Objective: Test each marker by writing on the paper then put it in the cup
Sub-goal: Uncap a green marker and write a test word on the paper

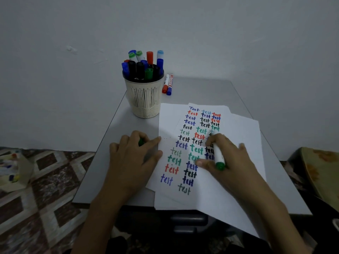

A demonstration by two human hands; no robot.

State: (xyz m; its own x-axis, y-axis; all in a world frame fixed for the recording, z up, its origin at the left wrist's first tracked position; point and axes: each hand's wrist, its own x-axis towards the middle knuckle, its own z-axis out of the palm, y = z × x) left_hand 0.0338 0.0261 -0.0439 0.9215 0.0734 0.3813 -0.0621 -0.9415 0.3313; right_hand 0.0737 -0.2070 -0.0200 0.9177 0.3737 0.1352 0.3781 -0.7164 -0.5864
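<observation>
Two hands are seen apart at the paper [245, 136]: green marker [218, 155] is gripped by right hand [227, 162] w/ tip on paper, & green cap [141, 142] is held in left hand [132, 154] at paper's left edge.

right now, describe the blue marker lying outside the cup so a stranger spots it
Find the cream slotted cup at the back of the grey table. Right of it two markers lie side by side. Yours is the blue-capped marker, farther from the cup; the red-capped marker lies between.
</observation>
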